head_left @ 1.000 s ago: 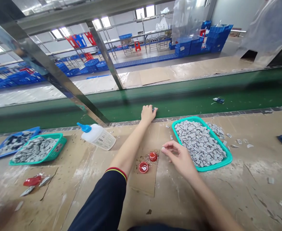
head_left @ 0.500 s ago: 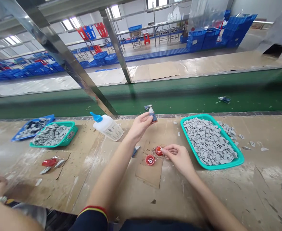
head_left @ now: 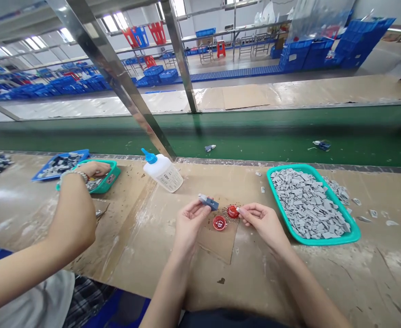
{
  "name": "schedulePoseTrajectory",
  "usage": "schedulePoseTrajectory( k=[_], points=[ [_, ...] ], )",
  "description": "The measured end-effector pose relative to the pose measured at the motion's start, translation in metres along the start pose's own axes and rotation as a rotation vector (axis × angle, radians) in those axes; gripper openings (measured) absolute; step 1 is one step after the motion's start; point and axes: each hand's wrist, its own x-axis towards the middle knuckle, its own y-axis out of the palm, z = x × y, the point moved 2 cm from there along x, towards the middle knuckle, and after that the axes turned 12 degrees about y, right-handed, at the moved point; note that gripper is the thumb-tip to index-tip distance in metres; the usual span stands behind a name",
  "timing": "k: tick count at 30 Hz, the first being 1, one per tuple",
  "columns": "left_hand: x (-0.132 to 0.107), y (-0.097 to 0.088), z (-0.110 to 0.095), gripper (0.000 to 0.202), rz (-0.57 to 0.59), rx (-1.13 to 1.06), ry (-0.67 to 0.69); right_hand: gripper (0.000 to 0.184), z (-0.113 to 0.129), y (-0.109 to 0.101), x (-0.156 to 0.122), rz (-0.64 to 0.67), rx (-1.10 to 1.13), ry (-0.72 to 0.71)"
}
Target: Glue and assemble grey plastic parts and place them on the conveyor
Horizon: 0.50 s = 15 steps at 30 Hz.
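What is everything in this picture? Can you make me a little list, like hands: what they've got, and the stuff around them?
Left hand: fingers holding a dark blue piece with a pale tip
Right hand: fingers pinching a small pale piece close to the red pots
Red pots: two, small and round, on cardboard
Bottle: white with a blue nozzle
Right basket: teal, heaped with grey pieces
Left basket: green, with another person's hand in it
Green strip: two blue-and-pale pieces lying on it
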Motion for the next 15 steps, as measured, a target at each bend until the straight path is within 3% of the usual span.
schedulePoseTrajectory(
  k=[5,15],
  points=[
    [-0.010,0.014,0.010,0.036,-0.010,0.021,-0.026,0.030,0.008,-0.002,-0.009,0.057,0.091,0.005],
    [-0.015,0.032,0.007,0.032,0.086,0.074,-0.052,0.031,0.011,0.005,-0.015,0.122,0.086,0.020]
  ],
)
